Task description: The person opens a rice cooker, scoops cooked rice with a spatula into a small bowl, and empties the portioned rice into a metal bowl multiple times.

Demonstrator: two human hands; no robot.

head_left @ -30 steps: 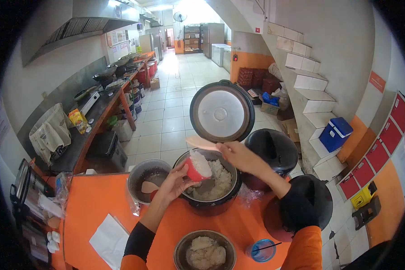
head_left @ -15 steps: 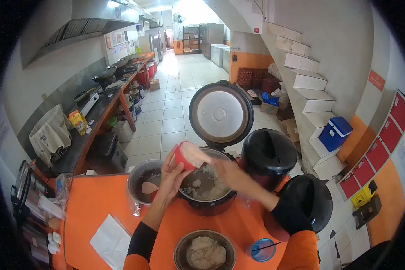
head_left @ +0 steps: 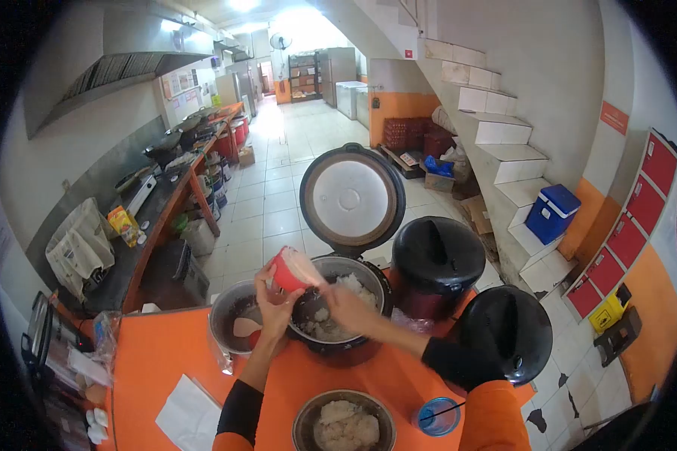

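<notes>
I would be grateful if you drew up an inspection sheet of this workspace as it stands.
Surface: orange tabletop, crowded around the pots.
Job's things: open cooker with white rice inside; its lid stands raised; metal bowl holds more rice; side pot with a second paddle in it.
Clutter: white paper, blue cup with a dark straw, crumpled plastic.
Left hand: grip closed on red cup.
Right hand: blurred, grip on pale paddle at the red cup.
Cables: nothing seen.
Surroundings: two lidded black cookers on the right, stairs with a blue cooler, broken floor tiles.
</notes>
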